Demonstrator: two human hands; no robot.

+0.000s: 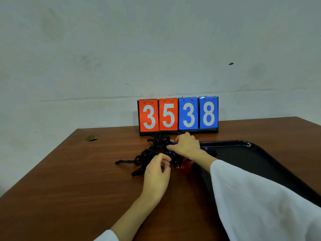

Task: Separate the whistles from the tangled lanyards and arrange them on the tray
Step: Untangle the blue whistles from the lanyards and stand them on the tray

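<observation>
Left hand (156, 168) pinches a strand at 6 o'clock of the tangled black braided lanyards (154, 148) mid-surface, right hand (186, 145) pinches a small purple plastic whistle (172, 151) at 3 o'clock: best anchor the cords and ease the whistle free toward the black plastic tray (246, 144), no yanking.

Setting: a plain test or recording room, not a lived-in one. Bare whitish wall (104, 49) with scuffs and a long crack; brown wooden table (69, 180) set against it. A flip number board (178, 115) reading 3538 stands at the table's back edge near a black tray (260, 153); the person's sleeve (260, 206) is loose white cloth.
</observation>
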